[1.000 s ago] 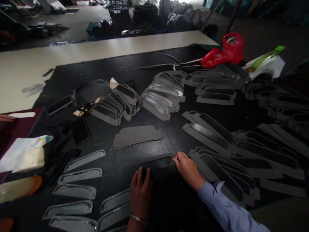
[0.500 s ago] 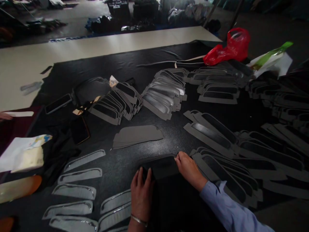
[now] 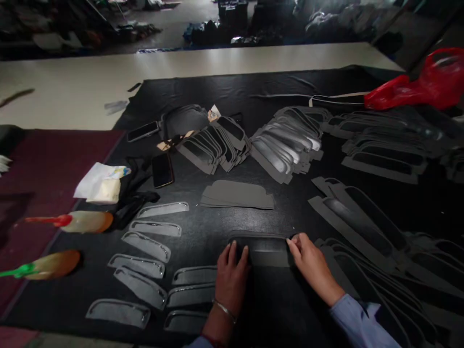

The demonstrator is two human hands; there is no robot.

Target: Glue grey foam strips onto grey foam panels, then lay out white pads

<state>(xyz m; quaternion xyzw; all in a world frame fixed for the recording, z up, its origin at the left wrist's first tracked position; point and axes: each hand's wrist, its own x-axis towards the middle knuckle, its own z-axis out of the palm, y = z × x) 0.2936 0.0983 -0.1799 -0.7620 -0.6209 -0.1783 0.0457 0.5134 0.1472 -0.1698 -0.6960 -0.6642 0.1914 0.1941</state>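
Note:
In front of me lies a flat grey backing piece [image 3: 270, 258] with a dark curved-top panel [image 3: 268, 244] on it. My left hand [image 3: 232, 275], with a bracelet at the wrist, rests on its left end, fingers stretched out and apart. At the upper right corner, my right hand [image 3: 313, 266] pinches the edge of the dark panel between thumb and fingers. Just beyond the hands is a small stack of plain grey pieces [image 3: 237, 195]. Left of my left hand lie several light-grey curved strips [image 3: 143, 266] with shiny, wet-looking edges.
Two squeeze bottles, one red-tipped [image 3: 89, 221] and one green-tipped [image 3: 56, 265], lie at the left near a white cloth [image 3: 103, 181]. Two phones [image 3: 162, 170] are farther back. Fanned stacks of panels [image 3: 286, 140] spread behind and right. A red plastic bag [image 3: 431, 84] sits far right.
My view has swung left, so more of the bottles and maroon surface shows. Both hands stay at the same piece. The right hand still pinches its corner.

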